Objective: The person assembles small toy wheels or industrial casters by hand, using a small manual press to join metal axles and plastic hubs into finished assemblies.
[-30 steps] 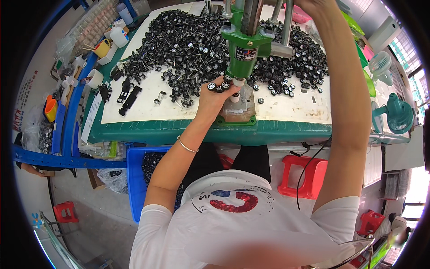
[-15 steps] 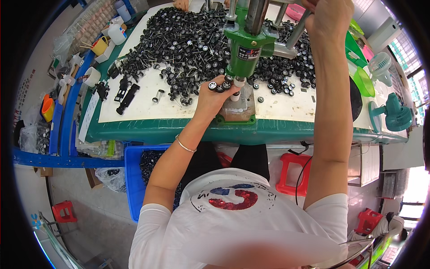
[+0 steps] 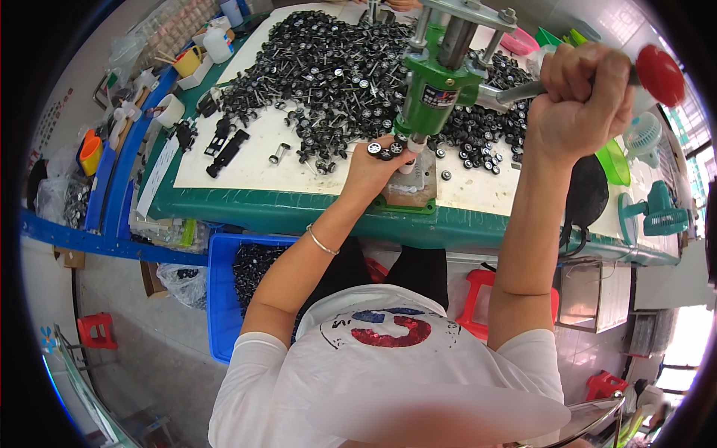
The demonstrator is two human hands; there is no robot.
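Note:
My left hand [image 3: 371, 170] is closed round several small black toy wheels [image 3: 385, 151] with silver hubs. Its fingertips reach under the ram of a green hand press [image 3: 433, 93], beside a white post on the press base [image 3: 407, 203]. What the fingertips pinch there is too small to make out. On the right, my right hand [image 3: 579, 101] is wrapped round the metal lever [image 3: 523, 91] of the press, near its red knob [image 3: 659, 76].
Wheels joined to axles lie in a large pile [image 3: 321, 82] behind the press. Loose wheels [image 3: 478, 155] lie right of it; black toy chassis [image 3: 228, 153] lie left. A blue bin [image 3: 222, 299] and red stool [image 3: 474, 287] stand below the table. Green fans [image 3: 661, 213] stand right.
My right hand has swung the lever down and toward me, and the red knob has come into view. My left hand remains at the press with the wheels. The whole view has shifted slightly.

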